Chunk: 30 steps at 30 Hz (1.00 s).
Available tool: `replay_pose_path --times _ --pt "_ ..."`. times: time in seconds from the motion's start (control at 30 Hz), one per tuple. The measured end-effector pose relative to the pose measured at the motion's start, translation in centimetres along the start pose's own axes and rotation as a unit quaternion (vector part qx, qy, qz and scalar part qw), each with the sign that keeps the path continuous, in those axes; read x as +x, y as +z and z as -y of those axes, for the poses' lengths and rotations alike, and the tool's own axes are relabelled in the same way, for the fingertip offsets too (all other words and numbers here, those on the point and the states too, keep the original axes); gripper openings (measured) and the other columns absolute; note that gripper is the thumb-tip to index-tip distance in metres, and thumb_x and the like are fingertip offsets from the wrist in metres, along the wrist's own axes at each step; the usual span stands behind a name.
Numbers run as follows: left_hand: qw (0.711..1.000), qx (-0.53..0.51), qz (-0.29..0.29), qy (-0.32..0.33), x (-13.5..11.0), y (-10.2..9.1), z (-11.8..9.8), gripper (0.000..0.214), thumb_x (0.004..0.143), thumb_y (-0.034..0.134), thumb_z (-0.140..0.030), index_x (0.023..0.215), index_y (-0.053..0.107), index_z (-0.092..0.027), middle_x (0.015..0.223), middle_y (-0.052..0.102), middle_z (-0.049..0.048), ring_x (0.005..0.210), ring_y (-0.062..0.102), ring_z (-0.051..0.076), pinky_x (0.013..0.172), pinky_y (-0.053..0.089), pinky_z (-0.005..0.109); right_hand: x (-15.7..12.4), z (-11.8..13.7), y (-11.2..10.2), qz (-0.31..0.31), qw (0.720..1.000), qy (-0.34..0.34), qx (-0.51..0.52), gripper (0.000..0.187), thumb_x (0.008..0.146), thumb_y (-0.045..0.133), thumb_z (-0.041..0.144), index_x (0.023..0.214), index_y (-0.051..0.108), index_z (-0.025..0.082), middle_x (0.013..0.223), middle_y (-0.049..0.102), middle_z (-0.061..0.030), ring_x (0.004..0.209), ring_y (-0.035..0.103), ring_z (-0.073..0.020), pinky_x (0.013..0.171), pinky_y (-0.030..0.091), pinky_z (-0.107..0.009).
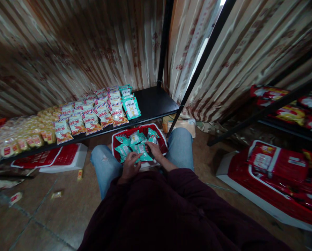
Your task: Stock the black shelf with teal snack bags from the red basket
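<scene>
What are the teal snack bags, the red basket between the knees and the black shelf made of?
Teal snack bags: probably plastic film, shiny and crinkled. Red basket: likely molded plastic, given its slotted wall. Black shelf: perhaps painted metal or coated board, smooth with a dull sheen.

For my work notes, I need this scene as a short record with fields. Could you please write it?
Left hand: above the basket's near side, by green packets; grip unclear
Right hand: over the packets, fingers bent; grip unclear
Basket: red, between the knees, holding several green packets
Shelf: black; left to right, yellowish packs, orange-and-white packets, more green packets
Floor: small yellow pack and others, at left
Far right: second red basket with red packages
</scene>
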<state>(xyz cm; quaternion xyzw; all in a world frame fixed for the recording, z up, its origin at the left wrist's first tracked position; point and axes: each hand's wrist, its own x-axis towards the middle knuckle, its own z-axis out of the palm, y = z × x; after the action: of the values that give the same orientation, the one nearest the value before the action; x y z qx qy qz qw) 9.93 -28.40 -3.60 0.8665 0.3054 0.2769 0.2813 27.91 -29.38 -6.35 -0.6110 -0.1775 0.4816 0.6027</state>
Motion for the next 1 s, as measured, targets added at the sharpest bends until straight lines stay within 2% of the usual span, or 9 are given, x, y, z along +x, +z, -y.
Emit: replay_pose_path --times 0.17,0.3,0.5,0.67,0.8,0.9,1.0 --pt "0.997 0.062 0.024 0.046 -0.3 -0.3 -0.7 0.043 0.081 0.05 -0.015 0.121 0.061 -0.027 0.107 0.056 0.0085 0.099 0.053 0.019 0.084 0.048 0.033 -0.2 0.6 -0.3 0.002 1.0 -0.015 0.015 0.034 0.064 0.063 0.051 0.076 0.065 0.019 0.061 0.059 0.0024 0.054 0.054 -0.0102 0.052 0.044 -0.022" --pt "0.993 0.098 0.021 0.068 -0.5 -0.3 -0.9 0.044 0.082 0.048 -0.014 0.122 0.06 -0.029 0.11 0.056 0.0085 0.102 0.051 0.02 0.085 0.047 0.034 -0.2 0.8 -0.5 0.001 0.999 -0.019 0.033 0.039 0.065 0.061 0.053 0.082 0.066 0.018 0.064 0.062 0.0008 0.055 0.057 -0.0105 0.055 0.047 -0.023" --pt "0.996 0.073 -0.005 0.057 -0.6 -0.3 -0.7 0.044 0.083 0.047 -0.013 0.123 0.059 -0.025 0.111 0.058 0.0097 0.102 0.053 0.02 0.086 0.047 0.035 0.0 0.5 -0.5 0.002 0.999 -0.018 0.043 0.04 0.066 0.059 0.052 0.085 0.068 0.017 0.066 0.064 -0.0008 0.056 0.058 -0.0107 0.056 0.049 -0.023" --pt "0.998 0.004 -0.054 -0.03 -0.4 -0.4 -0.7 0.04 0.085 0.047 -0.019 0.122 0.059 -0.022 0.109 0.062 0.0098 0.103 0.057 0.019 0.093 0.046 0.035 0.3 0.0 -0.5 0.002 1.0 -0.023 0.011 0.039 0.067 0.058 0.052 0.079 0.069 0.018 0.062 0.063 0.0 0.055 0.057 -0.0119 0.056 0.047 -0.024" --pt "0.987 -0.06 -0.113 -0.101 -0.2 -0.6 -0.3 0.033 0.085 0.048 -0.026 0.112 0.065 -0.02 0.108 0.066 0.01 0.103 0.06 0.021 0.096 0.044 0.036 0.1 0.2 -0.6 0.017 0.998 -0.053 -0.027 0.032 0.064 0.062 0.05 0.072 0.071 0.02 0.073 0.068 -0.0011 0.077 0.061 -0.0173 0.075 0.047 -0.029" --pt "0.963 -0.115 -0.164 -0.182 -0.2 -0.8 0.4 0.032 0.083 0.05 -0.031 0.106 0.068 -0.018 0.109 0.067 0.0104 0.106 0.06 0.022 0.095 0.045 0.035 -0.3 0.5 -0.7 0.039 0.995 -0.074 -0.047 0.026 0.063 0.066 0.047 0.067 0.072 0.022 0.083 0.071 -0.0006 0.094 0.06 -0.0201 0.092 0.042 -0.032" --pt "0.922 -0.177 -0.198 -0.283 -0.3 -0.9 1.6 0.037 0.081 0.053 -0.038 0.108 0.066 -0.017 0.108 0.068 0.0094 0.099 0.062 0.022 0.085 0.049 0.032 -0.6 0.7 -0.5 0.064 0.994 -0.072 -0.058 0.027 0.064 0.067 0.049 0.07 0.073 0.023 0.086 0.072 -0.0006 0.096 0.06 -0.0213 0.095 0.04 -0.034"
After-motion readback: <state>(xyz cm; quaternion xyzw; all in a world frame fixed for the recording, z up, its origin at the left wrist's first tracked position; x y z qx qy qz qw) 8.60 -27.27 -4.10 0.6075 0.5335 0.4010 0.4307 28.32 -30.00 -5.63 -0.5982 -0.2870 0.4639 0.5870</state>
